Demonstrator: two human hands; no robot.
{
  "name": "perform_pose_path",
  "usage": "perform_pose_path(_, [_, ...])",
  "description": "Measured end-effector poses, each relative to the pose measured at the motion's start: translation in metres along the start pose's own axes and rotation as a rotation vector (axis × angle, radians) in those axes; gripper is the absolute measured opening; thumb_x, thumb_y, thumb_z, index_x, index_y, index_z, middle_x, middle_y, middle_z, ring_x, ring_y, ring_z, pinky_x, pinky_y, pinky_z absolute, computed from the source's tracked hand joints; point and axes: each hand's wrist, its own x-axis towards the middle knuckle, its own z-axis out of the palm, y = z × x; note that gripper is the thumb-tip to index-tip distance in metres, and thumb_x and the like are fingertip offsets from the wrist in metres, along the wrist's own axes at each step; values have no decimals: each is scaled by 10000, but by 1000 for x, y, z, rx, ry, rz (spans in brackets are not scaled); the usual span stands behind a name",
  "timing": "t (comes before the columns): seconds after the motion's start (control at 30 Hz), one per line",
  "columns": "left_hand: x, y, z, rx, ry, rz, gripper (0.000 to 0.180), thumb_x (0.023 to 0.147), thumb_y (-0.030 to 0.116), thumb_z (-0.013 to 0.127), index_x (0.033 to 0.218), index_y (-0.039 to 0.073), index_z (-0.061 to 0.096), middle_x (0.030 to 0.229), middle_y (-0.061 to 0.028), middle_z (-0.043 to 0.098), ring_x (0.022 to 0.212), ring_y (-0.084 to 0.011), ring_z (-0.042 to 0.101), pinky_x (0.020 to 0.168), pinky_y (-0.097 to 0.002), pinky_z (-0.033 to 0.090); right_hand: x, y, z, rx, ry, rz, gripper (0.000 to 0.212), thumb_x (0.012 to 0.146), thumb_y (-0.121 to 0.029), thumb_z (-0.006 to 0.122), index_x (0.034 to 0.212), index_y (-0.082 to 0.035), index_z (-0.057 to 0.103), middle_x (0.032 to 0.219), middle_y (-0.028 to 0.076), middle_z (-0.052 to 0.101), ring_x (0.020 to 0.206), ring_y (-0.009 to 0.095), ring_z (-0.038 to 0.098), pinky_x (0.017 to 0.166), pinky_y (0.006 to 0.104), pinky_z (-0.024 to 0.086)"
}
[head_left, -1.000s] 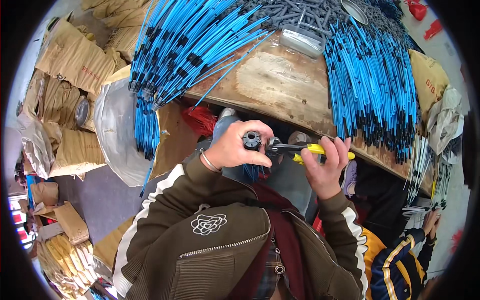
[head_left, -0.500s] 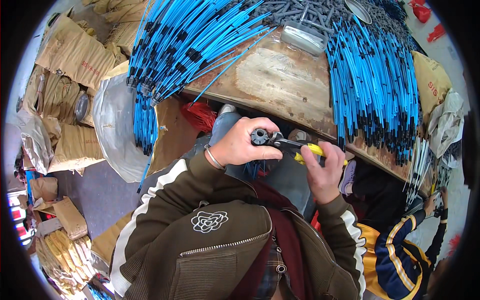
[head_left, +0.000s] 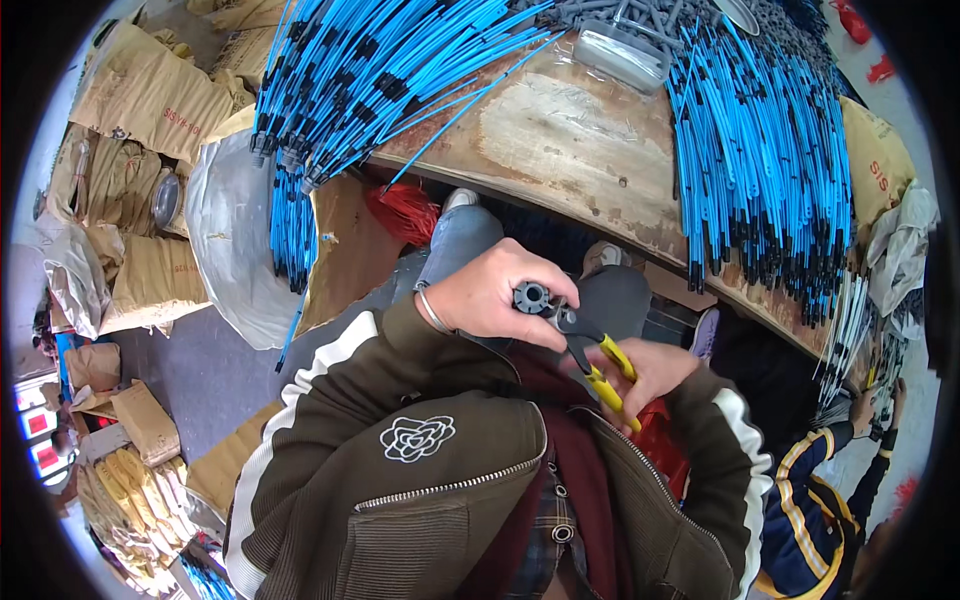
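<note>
My left hand [head_left: 492, 290] is closed around a dark grey, round plastic part [head_left: 532, 297] with a notched rim and a hole facing up. In my right hand [head_left: 655, 368] is a pair of pliers [head_left: 579, 343] with yellow-and-black handles, which are spread apart. The pliers' head lies against or just beside the right side of the grey part; whether the jaws grip it I cannot tell. Both hands are over my lap, short of the table edge. Fingers of the right hand are partly blurred and hidden behind the handles.
Ahead stands a wooden table [head_left: 570, 150] with blue rod bundles [head_left: 375, 75] at left, more blue rods [head_left: 765, 150] at right, and a clear container [head_left: 622, 58]. A plastic-lined carton [head_left: 238, 250] and paper sacks [head_left: 150, 100] stand left. Another person [head_left: 800, 500] works at the right.
The pliers have swung from nearly level to slanting down toward me, and my right hand has moved lower. The grey part stays in my left hand, slightly lower and to the right.
</note>
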Motion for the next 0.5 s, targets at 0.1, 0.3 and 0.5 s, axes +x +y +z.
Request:
perform_pose_path(0.1, [-1,7,-3,83,176,-87,382,614,166,825,896,-2,631,775,-86,635,664,-158,615,585,-267,457,-17,-31,22,-995,562,-460,708,690,-25,668,1311,-8,328,1153,166,498,894,265,586,774,347,484])
perform_pose_path(0.3, [3,7,-9,28,16,-101,398,613,179,825,904,-10,632,745,-79,624,659,-176,617,591,-266,461,-40,-37,32,-636,456,-117,374,773,-42,625,1100,25,457,747,139,648,600,236,643,546,288,489])
perform_pose_path(0.5, [8,-2,-4,-47,1,-20,386,590,177,838,862,-6,633,776,-112,634,671,-229,623,591,-286,466,-19,-22,14,-140,126,-35,569,730,-13,641,1215,25,347,751,127,616,603,176,624,529,233,476])
